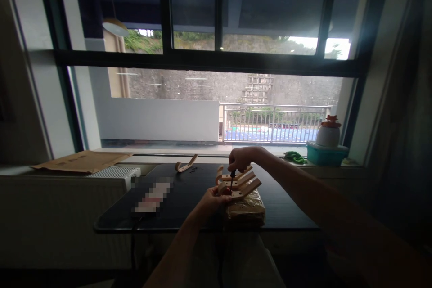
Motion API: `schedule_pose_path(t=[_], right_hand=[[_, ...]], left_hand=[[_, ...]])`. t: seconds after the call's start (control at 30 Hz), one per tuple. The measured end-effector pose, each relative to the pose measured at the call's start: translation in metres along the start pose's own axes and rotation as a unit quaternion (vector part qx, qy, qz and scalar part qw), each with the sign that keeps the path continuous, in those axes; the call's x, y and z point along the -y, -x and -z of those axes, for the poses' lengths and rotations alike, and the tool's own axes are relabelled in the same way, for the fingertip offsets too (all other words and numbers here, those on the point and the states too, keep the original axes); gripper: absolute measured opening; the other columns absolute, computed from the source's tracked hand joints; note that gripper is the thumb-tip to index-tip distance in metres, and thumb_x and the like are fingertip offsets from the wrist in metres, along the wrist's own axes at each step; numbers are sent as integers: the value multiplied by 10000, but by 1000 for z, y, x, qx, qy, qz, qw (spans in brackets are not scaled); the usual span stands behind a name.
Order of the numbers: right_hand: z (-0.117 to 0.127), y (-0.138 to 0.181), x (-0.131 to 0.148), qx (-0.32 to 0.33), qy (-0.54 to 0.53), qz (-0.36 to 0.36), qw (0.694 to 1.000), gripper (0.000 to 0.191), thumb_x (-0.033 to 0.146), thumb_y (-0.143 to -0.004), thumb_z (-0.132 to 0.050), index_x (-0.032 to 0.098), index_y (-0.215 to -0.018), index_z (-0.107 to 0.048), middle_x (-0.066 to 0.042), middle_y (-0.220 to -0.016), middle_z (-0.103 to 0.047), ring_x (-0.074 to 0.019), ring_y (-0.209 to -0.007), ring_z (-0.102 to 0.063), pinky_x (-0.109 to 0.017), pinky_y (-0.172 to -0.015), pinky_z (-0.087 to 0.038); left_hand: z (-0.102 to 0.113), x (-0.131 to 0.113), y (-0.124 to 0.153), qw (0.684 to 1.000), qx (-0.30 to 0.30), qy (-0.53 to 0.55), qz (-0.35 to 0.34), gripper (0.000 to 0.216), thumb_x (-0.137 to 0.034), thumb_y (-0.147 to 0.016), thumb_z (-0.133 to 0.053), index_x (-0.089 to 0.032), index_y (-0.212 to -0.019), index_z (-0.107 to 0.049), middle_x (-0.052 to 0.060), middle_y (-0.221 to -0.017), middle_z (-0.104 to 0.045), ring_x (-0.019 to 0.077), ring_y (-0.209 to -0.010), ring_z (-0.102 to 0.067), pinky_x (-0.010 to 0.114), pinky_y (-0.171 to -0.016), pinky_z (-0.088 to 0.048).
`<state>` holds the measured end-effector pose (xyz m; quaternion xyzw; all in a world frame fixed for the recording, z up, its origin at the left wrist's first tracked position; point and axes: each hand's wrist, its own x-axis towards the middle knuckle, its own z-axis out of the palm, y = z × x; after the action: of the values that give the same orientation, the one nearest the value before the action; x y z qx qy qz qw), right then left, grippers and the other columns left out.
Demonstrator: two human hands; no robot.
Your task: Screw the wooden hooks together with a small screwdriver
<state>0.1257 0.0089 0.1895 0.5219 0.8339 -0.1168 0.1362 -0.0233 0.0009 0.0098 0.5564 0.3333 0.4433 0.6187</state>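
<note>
The fingers of the right hand (241,159) are curled around the dark handle of a slim screwdriver (232,174), its shaft nearly upright over the nearest pale, J-shaped wooden hook (245,190); the left hand (212,200) (the closer one to the curl) pinches that hook, whose long axis slants rightward and away across a brown, film-wrapped block (245,214)

This is a room indoors, but I can't tell if it is a home or an office. A big window (209,61) fills the top and middle. A heater (116,172) sits at the left, and a dark surface (116,216) stands by the window. Through the glass, there is a metal railing (293,106) and a rough gray wall (189,86).
</note>
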Motion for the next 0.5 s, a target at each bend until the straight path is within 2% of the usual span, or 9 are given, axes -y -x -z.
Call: schedule_pose_path(t=[0.2, 0.37, 0.5], right_hand=[[17, 1, 7, 2, -2, 14, 1000, 306, 334, -784, -668, 133, -1011, -627, -5, -797, -634, -128, -735, -602, -257, -657, -485], [15, -2, 14, -1, 23, 4, 1000, 244, 311, -868, -570, 134, -1035, -592, -41, -970, -622, -154, -824, -606, -332, -709, -512], [8, -1, 14, -18, 44, -14, 999, 282, 348, -893, -525, 142, -1081, -570, -58, -1055, -600, -176, -887, -597, -371, -761, -505]], left_hand=[[-1, -3, 4, 1000, -6, -8, 7, 280, -221, -520, -815, -155, -769, -706, 44, -808, -714, 226, -822, -648, 347, -832, -480], [-3, -2, 3, 1000, -24, -3, 12, 306, -208, -486, -823, -131, -755, -698, 45, -788, -704, 229, -819, -643, 338, -828, -476], [-3, -2, 2, 1000, -22, 0, 10, 292, -190, -489, -815, -126, -745, -693, 46, -786, -698, 231, -817, -640, 343, -818, -479]])
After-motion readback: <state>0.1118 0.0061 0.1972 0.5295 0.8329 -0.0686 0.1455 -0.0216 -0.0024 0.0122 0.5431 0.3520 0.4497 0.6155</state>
